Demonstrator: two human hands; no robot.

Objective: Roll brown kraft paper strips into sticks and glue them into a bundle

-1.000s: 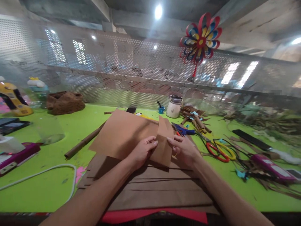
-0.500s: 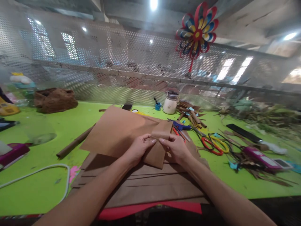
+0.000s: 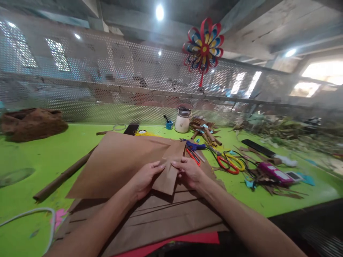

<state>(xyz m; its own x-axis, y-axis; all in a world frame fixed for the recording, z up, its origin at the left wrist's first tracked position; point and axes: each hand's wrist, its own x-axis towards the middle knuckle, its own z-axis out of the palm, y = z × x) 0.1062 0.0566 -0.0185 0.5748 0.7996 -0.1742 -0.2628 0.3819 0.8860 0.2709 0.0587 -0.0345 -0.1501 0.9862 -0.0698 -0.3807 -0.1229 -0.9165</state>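
Observation:
A large sheet of brown kraft paper (image 3: 115, 160) is held up above the work surface, its right end forming a narrow strip between my hands. My left hand (image 3: 146, 176) pinches the strip's left edge, thumb on top. From the other side my right hand (image 3: 189, 173) grips the strip's right edge between thumb and fingers. Some fingertips are hidden behind the paper. Below both hands lies a stack of brown paper (image 3: 160, 228) with layered edges. Just beyond my right hand rest a blue-handled tool (image 3: 197, 145) and red-handled scissors (image 3: 193, 156).
Yellow-and-red-handled scissors (image 3: 230, 163) and a purple device (image 3: 276, 174) lie to the right on the green table (image 3: 278, 205). A white jar (image 3: 182, 121) and small blue pot (image 3: 169, 125) stand at the back. A brown paper roll (image 3: 64, 175) and white cable (image 3: 50, 214) are left.
The fold that stood up across the strip now lies flatter, and my fingers sit a little lower on it. My view has turned slightly right, shifting everything leftward.

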